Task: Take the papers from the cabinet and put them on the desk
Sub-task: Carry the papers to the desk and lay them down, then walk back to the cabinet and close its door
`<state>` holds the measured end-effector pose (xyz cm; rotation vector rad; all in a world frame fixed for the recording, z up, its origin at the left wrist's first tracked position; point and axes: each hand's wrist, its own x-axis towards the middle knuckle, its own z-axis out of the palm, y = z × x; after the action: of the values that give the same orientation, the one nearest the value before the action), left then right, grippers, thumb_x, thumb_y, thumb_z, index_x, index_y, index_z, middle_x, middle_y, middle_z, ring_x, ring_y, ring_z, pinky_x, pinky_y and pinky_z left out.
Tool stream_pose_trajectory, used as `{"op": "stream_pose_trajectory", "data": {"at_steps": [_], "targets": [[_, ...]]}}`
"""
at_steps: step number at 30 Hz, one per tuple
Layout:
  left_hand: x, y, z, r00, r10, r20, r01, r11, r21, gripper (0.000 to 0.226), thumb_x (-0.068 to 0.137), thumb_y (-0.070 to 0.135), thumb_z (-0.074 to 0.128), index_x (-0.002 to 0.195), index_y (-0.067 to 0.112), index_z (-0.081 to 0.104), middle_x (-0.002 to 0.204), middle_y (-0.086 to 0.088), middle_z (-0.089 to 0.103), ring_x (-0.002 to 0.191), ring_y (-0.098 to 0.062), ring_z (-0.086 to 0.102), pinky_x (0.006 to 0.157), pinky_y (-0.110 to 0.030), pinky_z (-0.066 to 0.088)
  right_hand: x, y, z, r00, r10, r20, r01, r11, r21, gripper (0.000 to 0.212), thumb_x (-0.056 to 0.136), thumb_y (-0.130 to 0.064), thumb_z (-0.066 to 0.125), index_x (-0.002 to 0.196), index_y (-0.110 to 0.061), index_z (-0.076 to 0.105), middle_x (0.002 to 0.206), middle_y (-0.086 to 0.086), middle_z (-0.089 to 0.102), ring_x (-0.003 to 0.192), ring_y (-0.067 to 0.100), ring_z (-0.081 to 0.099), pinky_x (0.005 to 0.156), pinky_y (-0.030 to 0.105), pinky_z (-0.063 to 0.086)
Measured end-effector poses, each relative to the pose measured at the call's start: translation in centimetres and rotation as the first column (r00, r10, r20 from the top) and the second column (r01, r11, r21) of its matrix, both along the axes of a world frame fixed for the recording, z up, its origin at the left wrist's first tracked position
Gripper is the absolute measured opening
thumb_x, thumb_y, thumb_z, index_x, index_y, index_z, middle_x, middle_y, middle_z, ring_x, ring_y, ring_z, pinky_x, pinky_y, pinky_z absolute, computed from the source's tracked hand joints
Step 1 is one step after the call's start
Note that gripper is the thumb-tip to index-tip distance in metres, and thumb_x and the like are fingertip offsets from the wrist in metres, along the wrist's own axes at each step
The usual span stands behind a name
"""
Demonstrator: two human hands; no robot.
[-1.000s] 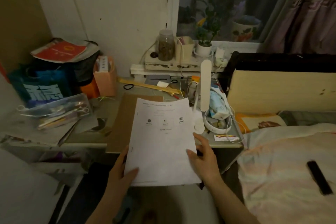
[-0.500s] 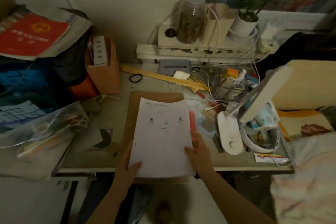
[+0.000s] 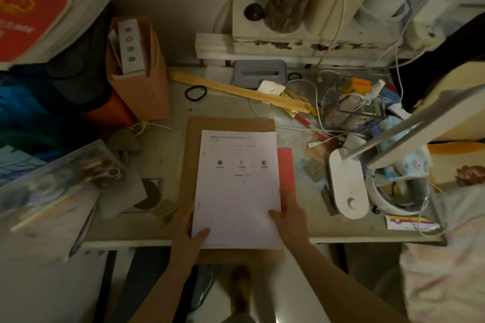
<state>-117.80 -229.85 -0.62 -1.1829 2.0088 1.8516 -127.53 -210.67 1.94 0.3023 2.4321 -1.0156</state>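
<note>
A white stack of printed papers (image 3: 237, 186) lies over a brown cardboard sheet (image 3: 231, 123) in the middle of the desk (image 3: 173, 160). My left hand (image 3: 189, 233) grips the stack's lower left corner, thumb on top. Along the lower right edge my right hand (image 3: 291, 215) holds the stack, with its thumb on the sheet. The papers look flat on or just above the cardboard; I cannot tell which. No cabinet is in view.
A red card (image 3: 286, 168) lies right of the papers. A white desk lamp (image 3: 346, 181), cables and small clutter fill the right side. An orange paper bag (image 3: 139, 81), a wooden ruler (image 3: 236, 92) and a clear pouch (image 3: 60, 176) sit left and behind. Bedding (image 3: 446, 257) is at right.
Both hands carried the papers forward and lowered them over the cardboard on the desk. The view came closer to the desk and tilted down.
</note>
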Motion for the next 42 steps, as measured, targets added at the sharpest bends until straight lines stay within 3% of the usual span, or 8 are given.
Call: {"op": "stream_pose_trajectory", "data": {"at_steps": [9,15,19,22,27,30,38,42], "targets": [[0.0,0.0,0.1,0.997,-0.074,0.022,0.077,0.986,-0.150,0.070,0.078,0.012,0.068,0.138,0.018,0.032,0.141,-0.012,0.043,0.127,-0.030,0.041,0.107,-0.055,0.032,-0.5,0.5,0.0,0.996,0.088,0.013,-0.088,0.996,0.033,0.055,0.087,-0.018,0.058,0.137,-0.019,0.034,0.120,0.008,0.062,0.103,0.026,0.062,0.088,0.033,0.049],[-0.1,-0.3,1.5,0.982,-0.184,0.042,0.189,0.949,-0.252,0.063,0.078,0.007,0.067,0.134,0.013,0.038,0.132,-0.017,0.051,0.117,-0.034,0.049,0.100,-0.049,0.041,-0.1,1.5,1.8,0.991,0.132,-0.013,-0.132,0.991,0.011,0.047,0.087,-0.013,0.056,0.131,-0.016,0.041,0.110,0.012,0.064,0.082,0.016,0.052,0.077,0.026,0.043],[-0.2,0.0,3.0,0.968,-0.250,0.033,0.247,0.915,-0.319,0.060,0.081,0.010,0.065,0.134,0.014,0.038,0.137,-0.016,0.047,0.122,-0.032,0.045,0.106,-0.049,0.034,0.3,3.1,3.7,0.996,0.077,-0.044,-0.075,0.996,0.042,0.031,0.090,-0.016,0.054,0.120,-0.009,0.050,0.110,0.010,0.066,0.092,0.024,0.064,0.085,0.032,0.051],[-0.9,1.4,5.1,0.924,-0.383,0.012,0.333,0.786,-0.520,0.058,0.083,0.018,0.063,0.135,0.018,0.038,0.140,-0.014,0.043,0.125,-0.032,0.042,0.107,-0.051,0.033,1.4,5.5,6.0,0.991,0.045,-0.129,-0.036,0.997,0.069,0.038,0.091,-0.020,0.054,0.128,-0.014,0.047,0.123,0.008,0.062,0.106,0.023,0.061,0.091,0.031,0.049],[-2.8,7.1,9.0,0.748,-0.651,0.131,0.427,0.321,-0.845,0.052,0.082,0.037,0.054,0.131,0.023,0.044,0.134,-0.013,0.053,0.122,-0.033,0.048,0.104,-0.053,0.034,4.5,13.0,10.2,0.957,0.195,-0.215,-0.085,0.896,0.435,0.055,0.092,-0.026,0.049,0.142,-0.025,0.027,0.144,0.008,0.041,0.128,0.030,0.040,0.102,0.042,0.039],[-2.8,13.8,12.2,0.566,-0.788,0.242,0.519,0.113,-0.847,0.058,0.088,0.040,0.047,0.141,0.030,0.025,0.152,-0.008,0.027,0.140,-0.028,0.021,0.114,-0.046,0.012,8.4,18.6,12.1,0.972,0.091,-0.219,0.035,0.859,0.511,0.057,0.089,-0.029,0.049,0.142,-0.028,0.025,0.151,0.006,0.030,0.135,0.029,0.030,0.105,0.042,0.034],[4.9,34.1,16.1,0.086,-0.940,0.330,0.443,-0.261,-0.858,0.061,0.091,0.045,0.037,0.144,0.034,0.008,0.157,-0.002,0.005,0.143,-0.024,0.004,0.116,-0.041,0.005,26.8,34.2,16.2,0.909,-0.275,-0.314,0.408,0.739,0.535,0.058,0.095,-0.035,0.041,0.146,-0.029,0.013,0.159,0.004,0.011,0.145,0.027,0.012,0.118,0.044,0.015],[12.2,44.1,17.5,-0.118,-0.951,0.287,0.367,-0.310,-0.877,0.063,0.087,0.051,0.039,0.143,0.034,0.014,0.157,-0.003,0.010,0.143,-0.024,0.007,0.117,-0.044,0.004,38.7,40.2,17.6,0.804,-0.451,-0.388,0.595,0.607,0.527,0.060,0.092,-0.037,0.046,0.144,-0.028,0.017,0.157,0.005,0.019,0.144,0.027,0.017,0.118,0.046,0.019]]}}
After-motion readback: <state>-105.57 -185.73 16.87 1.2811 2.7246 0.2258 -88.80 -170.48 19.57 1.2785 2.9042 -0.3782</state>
